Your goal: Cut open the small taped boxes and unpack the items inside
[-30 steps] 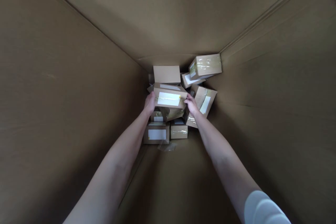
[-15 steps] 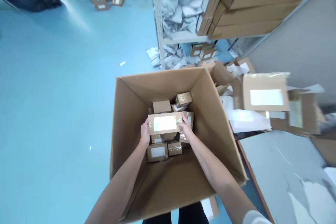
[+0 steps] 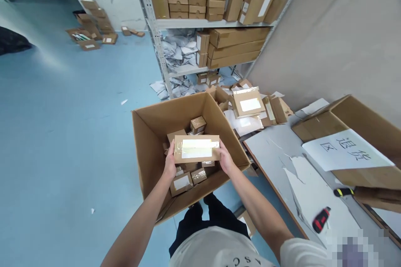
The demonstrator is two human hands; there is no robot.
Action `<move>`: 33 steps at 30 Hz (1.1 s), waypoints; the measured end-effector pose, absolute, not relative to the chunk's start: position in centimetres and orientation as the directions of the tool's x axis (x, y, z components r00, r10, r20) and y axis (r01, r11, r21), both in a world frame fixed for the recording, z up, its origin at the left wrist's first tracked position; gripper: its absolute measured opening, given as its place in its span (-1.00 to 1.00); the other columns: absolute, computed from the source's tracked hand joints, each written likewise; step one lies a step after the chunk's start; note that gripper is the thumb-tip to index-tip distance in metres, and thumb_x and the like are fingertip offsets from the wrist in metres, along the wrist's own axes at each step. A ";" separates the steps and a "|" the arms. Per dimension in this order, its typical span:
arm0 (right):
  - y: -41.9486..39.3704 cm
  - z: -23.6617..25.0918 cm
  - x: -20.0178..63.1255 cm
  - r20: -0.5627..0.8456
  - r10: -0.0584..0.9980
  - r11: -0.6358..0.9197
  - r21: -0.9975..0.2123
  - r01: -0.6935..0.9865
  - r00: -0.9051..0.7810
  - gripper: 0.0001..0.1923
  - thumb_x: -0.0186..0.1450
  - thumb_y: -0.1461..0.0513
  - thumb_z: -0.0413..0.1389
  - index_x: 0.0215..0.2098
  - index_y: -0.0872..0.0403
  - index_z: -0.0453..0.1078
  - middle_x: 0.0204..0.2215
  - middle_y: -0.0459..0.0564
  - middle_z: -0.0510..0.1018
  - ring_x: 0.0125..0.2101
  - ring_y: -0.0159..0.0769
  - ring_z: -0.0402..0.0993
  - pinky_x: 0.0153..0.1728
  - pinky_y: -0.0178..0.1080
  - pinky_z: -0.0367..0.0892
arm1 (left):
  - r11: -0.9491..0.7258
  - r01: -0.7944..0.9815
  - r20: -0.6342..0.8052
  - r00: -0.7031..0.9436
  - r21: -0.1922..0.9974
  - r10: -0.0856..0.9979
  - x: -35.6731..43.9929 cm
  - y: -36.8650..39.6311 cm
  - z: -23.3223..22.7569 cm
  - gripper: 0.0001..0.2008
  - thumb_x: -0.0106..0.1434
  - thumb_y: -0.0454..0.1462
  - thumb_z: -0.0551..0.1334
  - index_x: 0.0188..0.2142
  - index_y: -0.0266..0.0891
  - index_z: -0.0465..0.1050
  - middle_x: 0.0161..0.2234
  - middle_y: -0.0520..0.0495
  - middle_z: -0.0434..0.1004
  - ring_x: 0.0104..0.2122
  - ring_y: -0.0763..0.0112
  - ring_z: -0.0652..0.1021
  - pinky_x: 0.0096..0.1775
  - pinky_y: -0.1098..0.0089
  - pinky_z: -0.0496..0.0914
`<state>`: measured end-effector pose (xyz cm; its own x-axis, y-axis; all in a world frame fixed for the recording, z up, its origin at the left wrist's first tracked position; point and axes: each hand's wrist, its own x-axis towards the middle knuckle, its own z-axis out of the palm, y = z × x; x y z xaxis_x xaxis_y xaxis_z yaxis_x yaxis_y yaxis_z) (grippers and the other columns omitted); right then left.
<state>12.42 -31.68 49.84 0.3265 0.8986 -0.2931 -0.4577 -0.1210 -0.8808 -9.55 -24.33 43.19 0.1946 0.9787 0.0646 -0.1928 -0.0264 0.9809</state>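
I hold a small flat cardboard parcel with a white label and clear tape, level above the big open carton on the floor. My left hand grips its left end and my right hand grips its right end. Below it, inside the carton, lie several similar small taped parcels.
A grey worktable stands to my right with a red-black cutter, a yellow-black tool and an open box with a paper sign. More parcels pile at the table's far end. Metal shelving holds boxes behind. Blue floor lies left.
My head has risen out of the carton, so the room is in sight. Both hands have lifted the labelled parcel up from the pile to above the carton's rim.
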 end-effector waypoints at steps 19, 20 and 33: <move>-48.1 52.0 27.8 -0.216 0.705 0.109 -0.908 -0.405 0.675 -0.32 0.09 0.15 0.16 0.20 -0.12 0.24 0.07 -0.20 0.45 0.19 -0.13 0.21 0.20 -0.04 0.10 | 0.111 -0.246 0.071 0.626 0.963 0.776 9.0 -32.0 47.7 -0.13 0.16 0.25 0.02 0.32 -0.14 -0.05 0.31 -0.12 0.04 0.28 0.06 0.10 0.26 0.12 0.03; -49.5 52.0 29.2 -0.214 0.687 0.128 -0.905 -0.405 0.694 -0.32 0.08 0.15 0.17 0.20 -0.12 0.24 0.07 -0.20 0.45 0.18 -0.13 0.22 0.19 -0.05 0.11 | 0.121 -0.243 0.069 0.650 0.962 0.756 10.9 -32.8 47.9 -0.12 0.15 0.25 0.02 0.32 -0.14 -0.04 0.31 -0.13 0.05 0.28 0.06 0.11 0.26 0.12 0.03; -67.7 49.4 41.4 -0.316 0.357 0.329 -0.839 -0.435 0.879 -0.29 0.08 0.15 0.17 0.22 -0.12 0.21 0.16 -0.21 0.36 0.18 -0.13 0.22 0.22 -0.06 0.05 | 0.125 -0.091 0.027 0.897 0.988 0.441 32.1 -44.9 46.4 -0.14 0.19 0.25 -0.05 0.31 -0.19 -0.02 0.32 -0.14 0.01 0.29 0.15 0.08 0.27 0.19 0.01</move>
